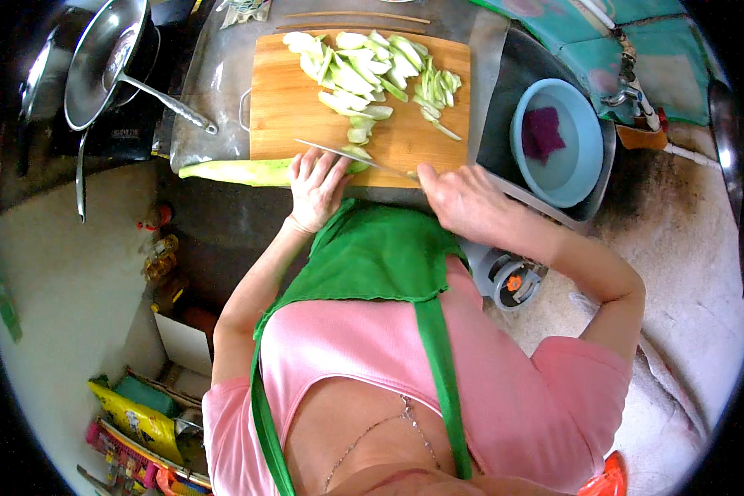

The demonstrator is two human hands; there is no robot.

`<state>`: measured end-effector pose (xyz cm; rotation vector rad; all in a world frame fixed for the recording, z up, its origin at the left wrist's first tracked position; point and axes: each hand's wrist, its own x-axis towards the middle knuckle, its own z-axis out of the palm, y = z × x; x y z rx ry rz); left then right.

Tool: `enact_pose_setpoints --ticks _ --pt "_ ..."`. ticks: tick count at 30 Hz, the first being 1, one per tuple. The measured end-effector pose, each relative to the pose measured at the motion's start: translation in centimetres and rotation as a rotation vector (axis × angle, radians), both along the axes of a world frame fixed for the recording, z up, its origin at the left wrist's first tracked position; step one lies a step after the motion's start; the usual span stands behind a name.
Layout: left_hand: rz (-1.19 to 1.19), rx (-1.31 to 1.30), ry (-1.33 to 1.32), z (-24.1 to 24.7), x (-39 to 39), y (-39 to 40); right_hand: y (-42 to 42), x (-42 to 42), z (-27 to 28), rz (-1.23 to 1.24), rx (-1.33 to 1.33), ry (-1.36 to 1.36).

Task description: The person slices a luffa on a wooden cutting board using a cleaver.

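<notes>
My left hand (316,188) presses down on a long, pale green peeled gourd (239,173), fingers bent over it near its cut end. The gourd lies along the front of a wooden cutting board (285,124) and sticks out past its left side. In my right hand (462,198) is the handle of a kitchen knife (341,152), its blade slanting to the left beside my left fingertips. Freshly cut slices (359,131) trail away from the blade. A larger heap of slices (359,65) and a smaller pile of thin strips (438,87) cover the board's far part.
A frying pan (108,68) stands at the left, its handle (173,105) reaching toward the board. Two chopsticks (356,20) lie behind the board. At the right, a blue basin (558,180) of water with a purple cloth (542,133) sits in the sink (496,136) near a tap (623,96).
</notes>
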<state>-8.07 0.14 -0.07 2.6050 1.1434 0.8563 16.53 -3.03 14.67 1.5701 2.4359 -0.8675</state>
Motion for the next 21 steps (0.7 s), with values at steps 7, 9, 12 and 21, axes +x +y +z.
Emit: enact_pose_setpoints --ticks 7,9,12,21 --pt "-0.008 -0.024 0.046 0.6 0.1 0.0 -0.5 -1.0 -7.1 -0.036 0.161 0.066" --pt "-0.016 -0.091 0.048 1.3 -0.1 0.1 -0.4 -0.7 -7.3 -0.038 0.191 0.039" --pt "-0.083 -0.202 0.264 3.1 -1.8 1.7 0.7 -0.1 -7.3 -0.065 0.143 0.043" --pt "-0.033 -0.122 0.274 2.6 0.3 4.8 4.4 4.2 -5.5 -0.147 0.235 0.06"
